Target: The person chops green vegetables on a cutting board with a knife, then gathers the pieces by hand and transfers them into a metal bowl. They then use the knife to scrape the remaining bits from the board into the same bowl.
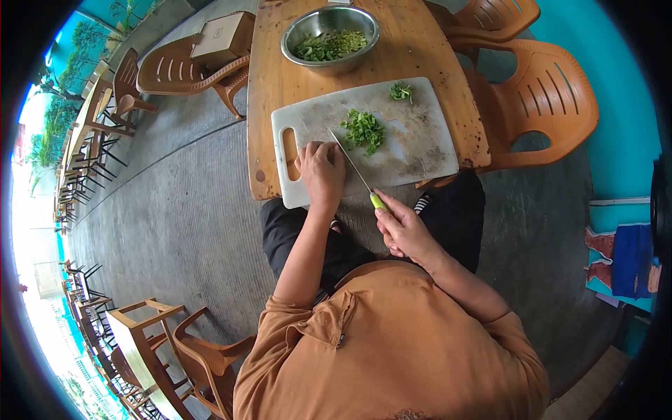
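Observation:
A white cutting board [315,115] with a slot handle at its left lies near the table's front edge. My right hand [407,231] is wrapped round the green handle of a knife [357,170], whose blade points up and left over the board. My left hand [322,171] rests on the board just left of the blade, fingers curled down; what they hold, if anything, is hidden. Chopped green leaves [365,131] form a pile right of the blade tip. A smaller bit of greens [401,92] lies near the board's top right.
Behind the board on the wooden table [413,42] stands a metal bowl [330,68] with chopped greens. Orange chairs [546,98] flank the table on the right. A cardboard box [217,35] sits on a chair at the left. My legs are under the table's front edge.

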Tool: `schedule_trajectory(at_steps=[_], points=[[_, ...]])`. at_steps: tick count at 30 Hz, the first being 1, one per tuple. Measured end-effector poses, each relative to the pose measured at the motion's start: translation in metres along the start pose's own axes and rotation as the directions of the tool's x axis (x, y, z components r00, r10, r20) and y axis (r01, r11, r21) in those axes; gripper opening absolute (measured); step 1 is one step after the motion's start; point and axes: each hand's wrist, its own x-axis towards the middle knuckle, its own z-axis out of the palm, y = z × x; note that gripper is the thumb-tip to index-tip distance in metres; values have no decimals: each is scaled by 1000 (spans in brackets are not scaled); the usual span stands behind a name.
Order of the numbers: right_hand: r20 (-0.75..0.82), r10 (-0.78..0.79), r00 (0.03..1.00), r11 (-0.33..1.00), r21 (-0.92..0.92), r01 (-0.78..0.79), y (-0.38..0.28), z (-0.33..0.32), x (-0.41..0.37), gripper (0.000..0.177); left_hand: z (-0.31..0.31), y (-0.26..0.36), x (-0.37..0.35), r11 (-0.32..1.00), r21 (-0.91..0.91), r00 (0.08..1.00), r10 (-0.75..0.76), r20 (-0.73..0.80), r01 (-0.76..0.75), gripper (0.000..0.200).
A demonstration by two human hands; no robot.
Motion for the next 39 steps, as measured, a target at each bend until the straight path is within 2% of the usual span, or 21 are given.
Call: schedule_trajectory(at_steps=[5, 7, 8, 10, 20, 28, 39], points=[[-40, -33, 999, 997, -66, 30, 22, -1, -11, 56, 3, -2, -2, 1000, 9, 1000, -9, -18, 10, 13], [-37, -151, 988, 977, -161, 143, 29, 1, -9, 55, 2, -3, -3, 1000, 18, 1000, -4, -23, 5, 14], [-33, -152, 988, 977, -158, 145, 30, 2, -6, 55, 1, -4, -4, 1000, 22, 1000, -3, -23, 3, 14], [-34, -102, 994, 995, -7, 102, 24, 5, -1, 55, -1, -1, -5, 1000, -3, 1000, 6, -21, -6, 14], [-73, -62, 995, 995, 70, 67, 3, -3, -9, 55, -6, -3, -7, 1000, 10, 1000, 17, 16, -17, 19], [-1, 18, 1000, 996, 83, -18, -1, -5, -21, 54, -12, -10, -9, 996, -19, 993, 91, 73, -90, 23], [21, 67, 998, 990, 120, -69, -1, -6, -19, 52, -15, -11, -10, 995, -8, 991, 103, 80, -103, 22]])
